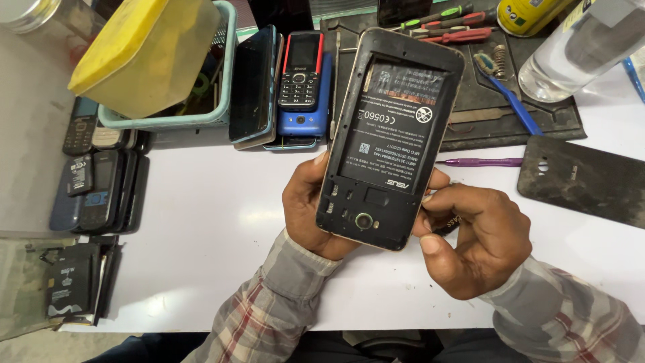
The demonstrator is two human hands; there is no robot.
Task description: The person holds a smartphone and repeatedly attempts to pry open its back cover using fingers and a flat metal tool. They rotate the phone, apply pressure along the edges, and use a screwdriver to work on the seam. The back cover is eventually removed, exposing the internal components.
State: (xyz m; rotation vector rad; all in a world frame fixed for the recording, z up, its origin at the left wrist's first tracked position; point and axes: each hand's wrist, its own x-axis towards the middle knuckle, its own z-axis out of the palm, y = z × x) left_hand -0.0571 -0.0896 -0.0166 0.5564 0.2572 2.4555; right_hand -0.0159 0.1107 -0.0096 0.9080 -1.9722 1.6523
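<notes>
Head view, as we log it: smartphone (390,138), rear cover off, raised above the white worktop (215,222), left hand (312,212) gripping its edge, right hand (474,235) pinching the opposite edge, exposing its battery bay.

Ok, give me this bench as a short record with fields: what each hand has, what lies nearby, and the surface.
left hand: left hand grips the opened smartphone from behind, along its left edge
right hand: right hand pinches the phone's lower right edge, thumb near the corner
phone state: back cover off, battery showing, camera end toward the person
removed cover: dark back cover lies flat at the right
nearby tools: purple pen tool, blue brush, screwdrivers on a dark mat
other phones: keypad phone on a stack
surface: white table
</notes>
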